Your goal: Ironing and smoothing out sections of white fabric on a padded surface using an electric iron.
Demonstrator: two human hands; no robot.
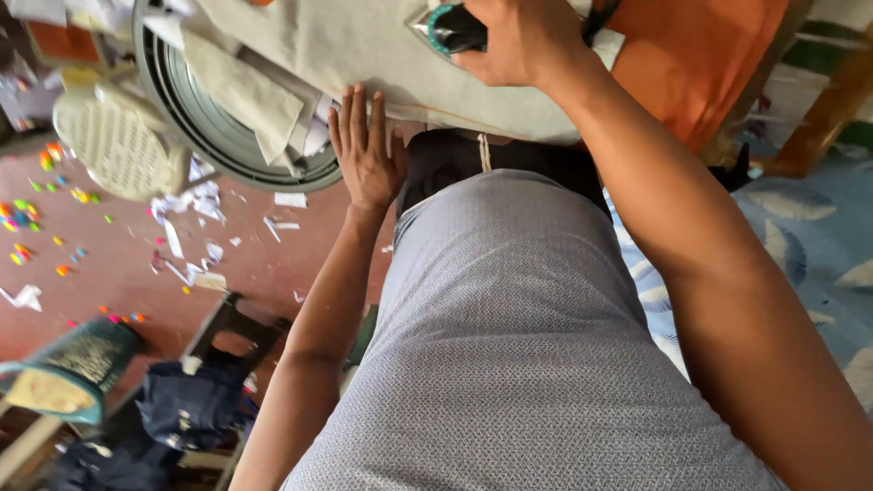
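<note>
— What is under my hands from here?

— I see the beige cloth (364, 45) spread at twelve o'clock, over the top edge of the work surface. My right hand (518, 41) sits on it at about one o'clock, fingers clamped round the handle of a teal iron (450, 29) that rests on the cloth.

— And the left?

— My left hand (366, 150) lies flat at the cloth's near edge, around eleven o'clock, fingers straight and close together, holding nothing.

— What lies farther out?

— An orange fabric (700, 50) at two o'clock, just beyond the cloth. A round grey basin (195, 123) with folded pieces at ten o'clock, a pale plastic basket (114, 141) beside it, then paper scraps (195, 205) and coloured bits (23, 218) over the red floor (109, 273) toward nine. A dark bundle (191, 405) sits at seven o'clock.
</note>
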